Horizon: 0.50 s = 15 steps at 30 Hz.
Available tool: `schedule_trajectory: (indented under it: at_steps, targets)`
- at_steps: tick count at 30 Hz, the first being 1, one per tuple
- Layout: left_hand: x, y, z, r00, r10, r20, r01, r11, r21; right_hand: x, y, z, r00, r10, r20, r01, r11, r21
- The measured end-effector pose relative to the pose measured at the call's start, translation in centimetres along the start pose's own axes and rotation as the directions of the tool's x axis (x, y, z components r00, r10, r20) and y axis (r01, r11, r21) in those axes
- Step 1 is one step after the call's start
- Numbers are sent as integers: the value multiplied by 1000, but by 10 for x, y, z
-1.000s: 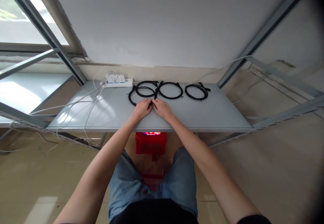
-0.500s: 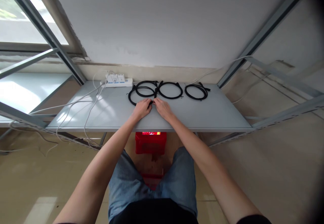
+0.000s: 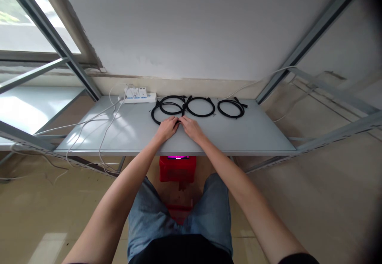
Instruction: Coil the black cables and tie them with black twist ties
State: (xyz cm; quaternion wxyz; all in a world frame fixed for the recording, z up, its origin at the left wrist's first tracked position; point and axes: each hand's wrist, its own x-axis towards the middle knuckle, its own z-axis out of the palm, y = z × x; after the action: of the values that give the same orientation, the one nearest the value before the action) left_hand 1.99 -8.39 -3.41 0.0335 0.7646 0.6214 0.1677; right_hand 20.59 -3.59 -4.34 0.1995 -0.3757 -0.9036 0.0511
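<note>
My left hand (image 3: 167, 129) and my right hand (image 3: 191, 128) meet at the near edge of a coiled black cable (image 3: 164, 113) on the grey shelf (image 3: 247, 134). Both hands have their fingers curled and pinched on this cable where the two hands touch. A second coil (image 3: 172, 100) overlaps it from behind. Two more black coils lie to the right, one in the middle (image 3: 200, 106) and one further right (image 3: 231, 108).
A white power strip (image 3: 137, 95) sits at the back left of the shelf, with white cords (image 3: 89, 127) trailing off the left side. A red crate (image 3: 178, 168) stands on the floor under the shelf. Metal frame struts rise at both sides.
Both hands stay at the same spot on the cable, with only small finger movements. The coils have not shifted.
</note>
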Motion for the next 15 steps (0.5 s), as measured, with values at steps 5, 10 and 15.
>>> schedule_trajectory:
  at_steps: [5,10,15]
  targets:
    - [0,0,0,1000,21,-12,-21,1000,-17,2,-3,1,997,69,-25,-70,996,-63]
    - [1,-1,0,999,30,-26,-30,999,-15,3,-6,-1,993,115,-8,-115,990,-84]
    - [0,-2,1,998,44,-43,-45,999,-19,6,-3,1,993,119,16,-119,992,-38]
